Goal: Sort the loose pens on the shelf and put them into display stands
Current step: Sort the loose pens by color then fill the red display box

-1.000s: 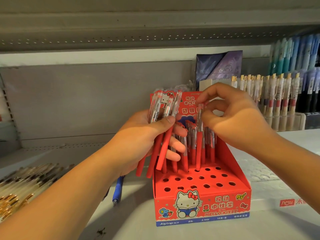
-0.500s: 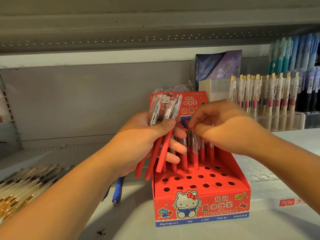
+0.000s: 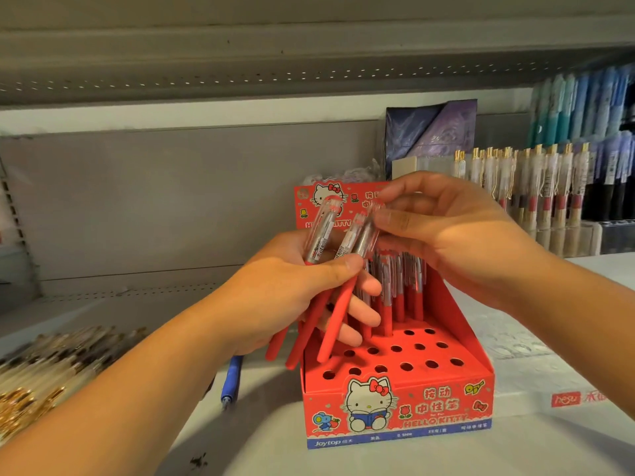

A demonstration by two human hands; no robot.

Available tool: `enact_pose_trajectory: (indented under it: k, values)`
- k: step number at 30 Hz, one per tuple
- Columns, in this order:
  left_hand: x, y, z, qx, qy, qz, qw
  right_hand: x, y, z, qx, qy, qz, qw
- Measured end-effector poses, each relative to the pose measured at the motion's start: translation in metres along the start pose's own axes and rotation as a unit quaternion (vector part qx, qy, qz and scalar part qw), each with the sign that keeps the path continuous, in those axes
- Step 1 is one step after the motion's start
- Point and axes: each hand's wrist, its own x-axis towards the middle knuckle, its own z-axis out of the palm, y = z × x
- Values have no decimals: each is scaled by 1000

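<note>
Retail shelf bay. White shelf board [image 3: 247, 441] underfoot of the stock. A grey back panel [image 3: 171, 201] stands at the far side, with a paler strip along its top. Grey upper shelf [image 3: 206, 73] overhead, its underside perforated in rows. Slotted upright [image 3: 13, 214] at far left. Light is warm and dim, with soft shadows near.

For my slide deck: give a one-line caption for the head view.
Left hand grips red pens; right hand pinches one's top above the Hello Kitty display stand.

A dark purple packet [image 3: 429, 128] is being propped upright far right against the grey back panel [image 3: 171, 201]; a red label [image 3: 577, 398] is being shown near right.
</note>
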Motion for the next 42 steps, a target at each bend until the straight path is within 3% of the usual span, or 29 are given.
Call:
enact_pose_trajectory:
  k: [3, 7, 11, 18, 28, 42]
  values:
    - [1, 1, -2, -8, 9, 4, 1000, 1, -3, -1, 55, 0, 24, 998]
    - [4, 1, -4, -11, 40, 18, 999, 3, -7, -5, 44, 25, 30, 998]
    - [4, 2, -6, -24, 44, 35, 998, 4, -7, -7, -56, 60, 3, 997]
    - [4, 4, -5, -35, 46, 41, 997, 5, -3, -8, -226, 134, -67, 963]
    - [5, 2, -10, -35, 48, 45, 997, -1, -7, -2, -269, 116, -81, 953]
    - [4, 3, -2, -56, 32, 37, 997, 2, -2, -7, -499, 50, 46, 864]
